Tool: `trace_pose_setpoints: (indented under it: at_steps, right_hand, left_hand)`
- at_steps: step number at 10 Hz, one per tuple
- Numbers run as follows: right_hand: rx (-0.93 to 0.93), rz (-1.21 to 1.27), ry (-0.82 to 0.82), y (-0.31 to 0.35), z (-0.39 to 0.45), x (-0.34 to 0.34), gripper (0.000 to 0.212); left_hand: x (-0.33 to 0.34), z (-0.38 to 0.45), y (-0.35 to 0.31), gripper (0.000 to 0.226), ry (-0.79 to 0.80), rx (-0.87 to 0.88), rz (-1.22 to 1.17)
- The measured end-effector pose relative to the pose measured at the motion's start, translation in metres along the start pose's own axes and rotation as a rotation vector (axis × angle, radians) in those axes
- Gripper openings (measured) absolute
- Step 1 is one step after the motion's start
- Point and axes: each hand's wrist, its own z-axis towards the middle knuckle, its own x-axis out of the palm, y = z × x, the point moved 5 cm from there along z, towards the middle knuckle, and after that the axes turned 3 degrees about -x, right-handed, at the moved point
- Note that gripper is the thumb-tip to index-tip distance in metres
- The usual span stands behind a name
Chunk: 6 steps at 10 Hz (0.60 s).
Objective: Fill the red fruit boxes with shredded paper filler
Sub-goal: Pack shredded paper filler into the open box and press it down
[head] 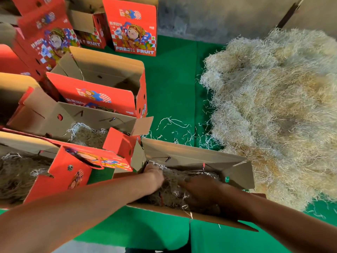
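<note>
From the head view, I am packing shredded paper [175, 190] down into the open box [191, 156] at the near edge of the green mat [171, 84]. My left hand [154, 175] digs in at the box's left end, fingers curled into the paper. My right hand [200, 189] presses flat on top. I think I next need more from the big pile [273, 106] on the right.
</note>
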Motion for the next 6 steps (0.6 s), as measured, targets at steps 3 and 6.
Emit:
trace_pose_setpoints:
  at_steps: [3,6]
  right_hand:
    - [0.279,-0.093,0.09,-0.013,0.009,0.018,0.028]
    - [0.168,-0.044,0.135,-0.024,0.014,0.043,0.072]
  left_hand:
    - [-0.035,-0.016,-0.031,0.029,-0.471,0.483,0.156]
    - [-0.008,0.013,-0.014,0.035,-0.207,0.257,-0.441]
